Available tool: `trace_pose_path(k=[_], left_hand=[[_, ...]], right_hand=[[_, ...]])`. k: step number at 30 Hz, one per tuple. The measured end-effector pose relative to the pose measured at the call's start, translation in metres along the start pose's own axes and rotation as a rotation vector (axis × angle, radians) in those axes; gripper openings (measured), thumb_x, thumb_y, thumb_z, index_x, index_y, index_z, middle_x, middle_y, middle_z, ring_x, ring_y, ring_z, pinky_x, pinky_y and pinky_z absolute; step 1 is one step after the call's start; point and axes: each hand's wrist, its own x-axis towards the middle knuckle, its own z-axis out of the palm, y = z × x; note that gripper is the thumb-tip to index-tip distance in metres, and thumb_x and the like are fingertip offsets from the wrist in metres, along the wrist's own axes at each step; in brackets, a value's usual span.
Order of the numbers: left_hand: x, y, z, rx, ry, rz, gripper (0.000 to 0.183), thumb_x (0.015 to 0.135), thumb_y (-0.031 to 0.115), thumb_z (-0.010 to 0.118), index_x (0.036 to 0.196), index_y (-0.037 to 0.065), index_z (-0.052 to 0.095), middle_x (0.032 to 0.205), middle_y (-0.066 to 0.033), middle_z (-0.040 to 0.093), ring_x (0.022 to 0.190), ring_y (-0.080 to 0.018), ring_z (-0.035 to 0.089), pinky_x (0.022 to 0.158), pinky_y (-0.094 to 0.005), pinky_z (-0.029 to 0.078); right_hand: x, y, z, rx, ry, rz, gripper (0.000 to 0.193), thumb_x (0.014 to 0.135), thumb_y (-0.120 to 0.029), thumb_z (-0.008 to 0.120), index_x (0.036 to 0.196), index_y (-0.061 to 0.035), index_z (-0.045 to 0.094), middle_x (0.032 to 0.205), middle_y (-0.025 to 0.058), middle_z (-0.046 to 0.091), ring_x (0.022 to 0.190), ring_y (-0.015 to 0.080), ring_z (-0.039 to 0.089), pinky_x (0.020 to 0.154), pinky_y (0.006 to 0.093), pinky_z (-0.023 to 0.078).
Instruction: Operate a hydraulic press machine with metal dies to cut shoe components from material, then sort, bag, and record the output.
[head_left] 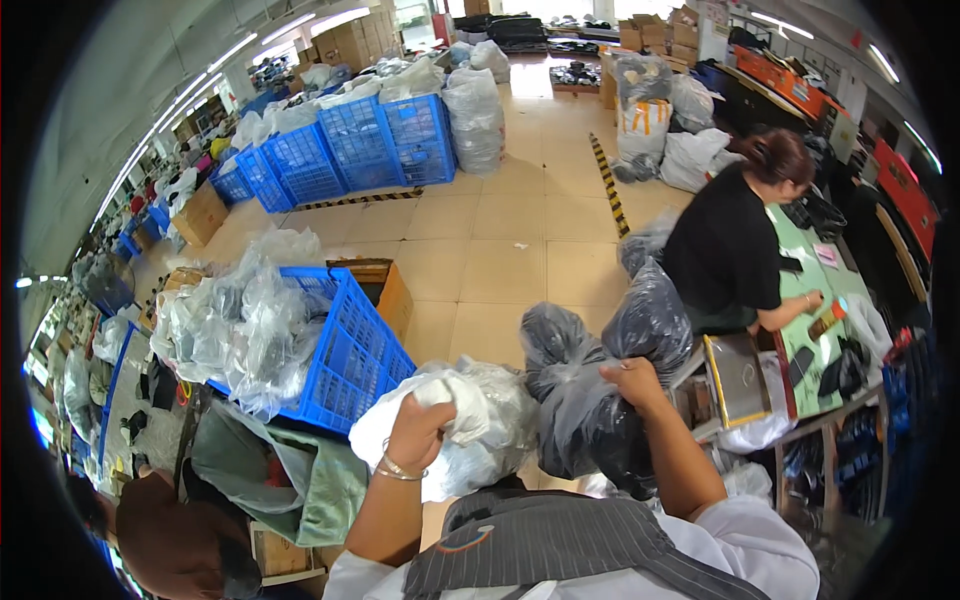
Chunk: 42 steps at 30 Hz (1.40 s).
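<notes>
My left hand [415, 432], with a bangle at the wrist, is closed on a bunched white cloth or bag [455, 402]; which of the two I cannot tell. Just beyond and below it bulges a clear plastic bag [490, 440] with pale contents. My right hand [632, 382] grips the gathered plastic of a clear bag [590, 425] filled with something dark. Two dark, stuffed lobes [650, 320] of plastic rise beyond that hand; whether they belong to the same bag is unclear.
To the left stands a blue plastic crate [350, 335] heaped with clear bags, with an open cardboard box [395, 300] behind it. More blue crates [360, 145] line the far left. At right a person [725, 235] in black works at a green table [840, 300]. Another person [175, 540] is lower left.
</notes>
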Motion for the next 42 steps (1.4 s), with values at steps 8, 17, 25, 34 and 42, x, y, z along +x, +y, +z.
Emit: trace_pose_path(k=[8,17,25,34,42], left_hand=[[0.221,-0.006,-0.030,-0.117,-0.059,-0.024,0.017,0.076,-0.007,0.055,0.088,0.002,0.062,0.079,0.0012,0.060,0.069,-0.0081,0.056,0.060,-0.0248,0.044],[0.450,0.029,-0.069,-0.116,-0.092,-0.113,0.014,0.077,-0.004,0.054,0.087,-0.004,0.064,0.081,-0.0065,0.066,0.075,-0.0159,0.064,0.067,-0.0289,0.050],[0.658,0.038,-0.076,-0.080,-0.067,-0.023,0.015,0.077,-0.003,0.050,0.085,-0.005,0.063,0.081,-0.0112,0.065,0.074,-0.0211,0.064,0.068,-0.0326,0.050],[0.857,0.047,-0.098,1.279,-0.276,0.472,0.029,0.078,-0.003,0.051,0.105,-0.005,0.062,0.098,-0.0089,0.068,0.093,-0.0211,0.065,0.084,-0.0336,0.051],[1.072,0.021,-0.090,0.570,-0.219,0.126,0.008,0.075,0.002,0.057,0.080,0.002,0.064,0.074,0.0043,0.057,0.069,-0.0070,0.052,0.061,-0.0251,0.042]], right_hand=[[0.148,-0.056,-0.041,-0.263,0.317,-0.051,0.019,0.079,-0.015,0.068,0.073,0.0025,0.068,0.067,0.0032,0.063,0.058,0.0121,0.054,0.057,0.0307,0.042],[0.259,-0.111,-0.073,0.127,0.498,0.002,0.023,0.078,-0.019,0.068,0.077,0.0038,0.067,0.070,0.0048,0.065,0.064,0.0120,0.056,0.061,0.0289,0.042],[0.462,-0.109,-0.097,0.179,0.502,0.140,0.018,0.077,-0.015,0.070,0.075,0.0029,0.068,0.069,0.0049,0.064,0.061,0.0132,0.056,0.059,0.0307,0.043],[0.713,-0.148,-0.141,0.104,0.454,0.096,0.020,0.078,-0.016,0.071,0.074,0.0030,0.067,0.067,0.0054,0.063,0.061,0.0131,0.055,0.059,0.0317,0.043],[0.852,-0.127,-0.208,0.015,0.715,0.135,0.024,0.079,-0.020,0.071,0.076,0.0023,0.064,0.068,0.0059,0.062,0.065,0.0177,0.056,0.061,0.0356,0.043]])
